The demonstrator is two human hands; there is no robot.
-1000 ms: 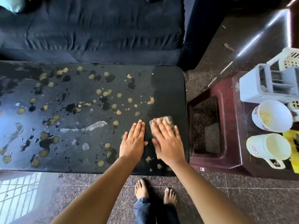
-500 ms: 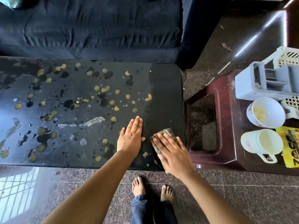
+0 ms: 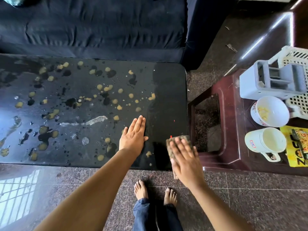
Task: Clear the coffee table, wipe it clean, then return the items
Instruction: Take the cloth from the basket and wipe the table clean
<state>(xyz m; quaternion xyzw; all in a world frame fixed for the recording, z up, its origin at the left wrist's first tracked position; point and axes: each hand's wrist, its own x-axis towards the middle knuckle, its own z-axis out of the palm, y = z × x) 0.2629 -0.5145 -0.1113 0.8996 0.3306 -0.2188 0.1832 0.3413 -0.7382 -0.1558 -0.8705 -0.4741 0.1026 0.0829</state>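
The black coffee table (image 3: 168,90) is spattered with yellowish blobs and dark wet patches over its left and middle; a strip at its right end looks wiped. My left hand (image 3: 134,136) lies flat on the top, fingers together, near the front. My right hand (image 3: 184,157) presses flat on a brownish scrub pad (image 3: 173,144) at the table's front right corner, blurred by motion. Two white mugs (image 3: 269,110) (image 3: 265,142), a grey plastic holder (image 3: 273,82) and a yellow packet (image 3: 298,145) sit on the maroon side table to the right.
A dark blue sofa (image 3: 93,25) runs along the table's far edge. The maroon side table (image 3: 223,147) stands close beside the coffee table's right end, with a white lattice basket (image 3: 298,59) on it. My bare feet (image 3: 155,190) stand on the granite floor at the front.
My right hand has slid the scrub pad toward me and to the right, from the table's middle-right down to its front right corner. My left hand stayed flat in place.
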